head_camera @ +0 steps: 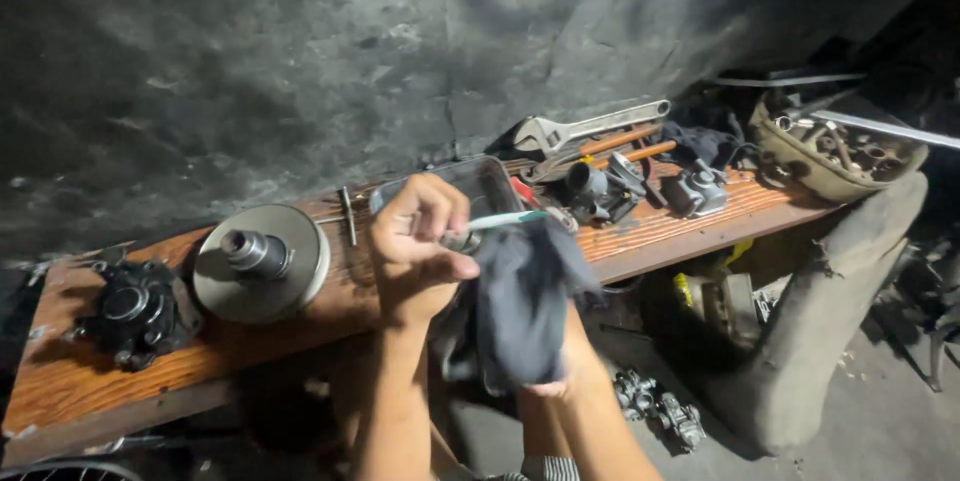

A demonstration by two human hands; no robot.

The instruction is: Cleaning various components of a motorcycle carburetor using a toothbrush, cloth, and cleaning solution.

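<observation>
Hands meet in front of a wooden bench (660,231), both busy with a dark rag and a slim tool. The left hand (420,241) is curled shut around a toothbrush (505,220) with a pale, greenish-white handle; the handle sticks out to the right, level, and its head end is hidden behind the fingers. The right hand (560,381) is mostly covered by a dark grey cloth (520,301), which is bunched and draped over it, hanging in soft folds; its fingers appear wrapped inside the cloth, though what the cloth encloses cannot be seen. The toothbrush lies just above the top of the cloth, touching or nearly touching it.

On the bench behind, a round metal pulley disc (262,261) with a central hub sits to the left, and a black engine part (135,313) lies further left. A clear plastic tray (490,184) stands just behind the hands. To the right rest an adjustable wrench (585,129), a carburetor (700,191) and a basket of parts (835,156).
</observation>
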